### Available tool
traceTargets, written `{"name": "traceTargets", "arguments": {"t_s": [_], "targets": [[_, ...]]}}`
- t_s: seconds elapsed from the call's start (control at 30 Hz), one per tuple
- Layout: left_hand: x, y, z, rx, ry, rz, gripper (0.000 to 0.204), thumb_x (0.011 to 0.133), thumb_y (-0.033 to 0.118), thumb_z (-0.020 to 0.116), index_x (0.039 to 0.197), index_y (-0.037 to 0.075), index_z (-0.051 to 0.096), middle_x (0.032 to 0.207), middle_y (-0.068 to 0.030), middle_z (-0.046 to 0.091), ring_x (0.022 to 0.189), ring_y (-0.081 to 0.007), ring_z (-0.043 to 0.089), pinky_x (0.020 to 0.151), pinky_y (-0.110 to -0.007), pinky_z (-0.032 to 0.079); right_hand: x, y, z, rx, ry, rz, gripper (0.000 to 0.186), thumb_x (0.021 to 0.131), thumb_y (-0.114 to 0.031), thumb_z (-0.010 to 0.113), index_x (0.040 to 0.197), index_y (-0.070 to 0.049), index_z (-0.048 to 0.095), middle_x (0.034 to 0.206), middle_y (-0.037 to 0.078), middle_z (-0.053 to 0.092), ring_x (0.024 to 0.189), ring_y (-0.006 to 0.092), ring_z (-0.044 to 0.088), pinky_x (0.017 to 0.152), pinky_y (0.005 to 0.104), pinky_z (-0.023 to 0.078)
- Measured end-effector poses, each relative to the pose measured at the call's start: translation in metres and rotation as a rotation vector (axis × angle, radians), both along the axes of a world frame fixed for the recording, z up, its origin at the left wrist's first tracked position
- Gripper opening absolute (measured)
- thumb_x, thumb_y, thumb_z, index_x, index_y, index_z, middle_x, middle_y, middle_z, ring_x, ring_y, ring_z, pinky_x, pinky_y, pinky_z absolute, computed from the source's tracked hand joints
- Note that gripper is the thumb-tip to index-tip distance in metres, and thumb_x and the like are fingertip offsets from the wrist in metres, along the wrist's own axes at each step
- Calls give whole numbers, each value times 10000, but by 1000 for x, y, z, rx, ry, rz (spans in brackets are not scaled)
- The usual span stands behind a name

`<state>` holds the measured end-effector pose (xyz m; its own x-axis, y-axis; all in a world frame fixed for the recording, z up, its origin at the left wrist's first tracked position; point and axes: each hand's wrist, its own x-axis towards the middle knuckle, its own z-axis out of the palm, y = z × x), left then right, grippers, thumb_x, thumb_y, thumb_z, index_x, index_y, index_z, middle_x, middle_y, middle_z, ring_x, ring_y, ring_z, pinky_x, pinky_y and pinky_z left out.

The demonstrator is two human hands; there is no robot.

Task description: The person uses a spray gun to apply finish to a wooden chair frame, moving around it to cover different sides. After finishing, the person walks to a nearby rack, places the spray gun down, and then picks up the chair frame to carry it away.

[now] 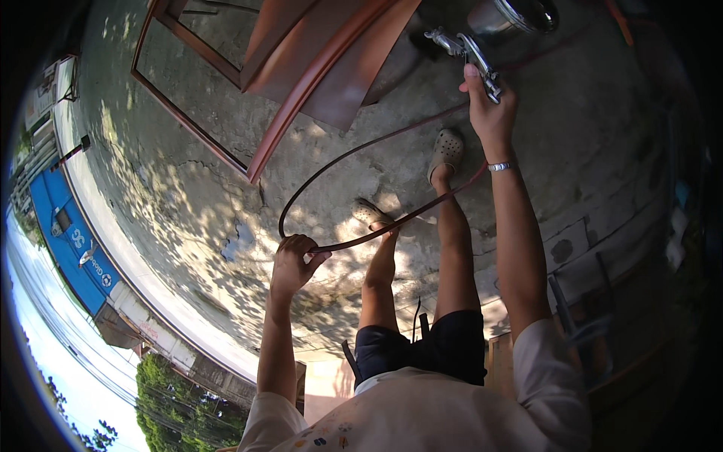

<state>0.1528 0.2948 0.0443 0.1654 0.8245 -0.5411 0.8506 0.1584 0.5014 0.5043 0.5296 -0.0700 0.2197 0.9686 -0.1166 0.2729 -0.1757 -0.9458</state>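
Observation:
At the upper right my right hand [493, 109] is closed round the handle of a shiny metal spray gun [468, 51], its nozzle end pointing left. A silver metal cup [516, 15] shows just beyond the gun; whether the two are joined I cannot tell. My left hand [292, 264], at the middle left, grips a dark red hose [392, 224]. From there the hose bends in a wide loop, with both lengths running back toward my right arm and hand. Reddish-brown panels and frame pieces [301, 83] stand ahead of me at the top.
Cracked concrete ground [203, 203] lies under dappled sunlight. My feet, in beige clogs [447, 149], stand beneath the hose loop. A blue wall banner [75, 233] and a pale road strip [181, 320] are at the left. Dim clutter [584, 309] sits at the lower right.

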Motion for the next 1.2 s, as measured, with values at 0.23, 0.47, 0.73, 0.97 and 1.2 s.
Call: {"name": "traceTargets", "arguments": {"t_s": [0.23, 0.47, 0.73, 0.97, 1.2], "targets": [[40, 47, 4, -15, -22, 22, 249, 797, 225, 808, 757, 57, 628, 671, -65, 599, 649, -298, 590, 667, -410, 451, 53, 75, -9, 26, 18, -99, 450, 923, -436, 709, 911, 15, 717, 684, 64, 694, 652, 126, 680, 584, 280, 487], [76, 83, 6, 0, -12, 49, 233, 812, 215, 795, 761, 58, 630, 671, -71, 597, 654, -303, 591, 665, -411, 457, 98, 145, -18, 172, 50, -188, 420, 948, -430, 673, 827, -28, 696, 656, 20, 676, 395, 47, 475, 368, 245, 329], [114, 116, 3, -3, -82, 75, 177, 828, 162, 775, 797, 55, 638, 696, -91, 597, 654, -322, 569, 645, -428, 450, 152, 218, -41, 182, -160, -332, 519, 936, -450, 681, 650, -17, 679, 571, 54, 655, 541, 167, 636, 555, 335, 476], [126, 113, -9, -61, -127, 146, 170, 883, 168, 727, 846, 28, 639, 754, -146, 628, 698, -356, 598, 613, -429, 464, 178, 264, -14, 61, -106, -528, 576, 927, -526, 662, 659, -16, 658, 525, 49, 579, 393, 181, 538, 418, 327, 402], [85, 55, -23, -76, -110, 137, 177, 890, 196, 717, 851, 39, 645, 770, -130, 642, 723, -353, 616, 691, -441, 456, 138, 180, 3, -6, -12, -324, 447, 965, -438, 644, 829, -13, 676, 673, 46, 677, 376, 65, 465, 360, 247, 303]]}}
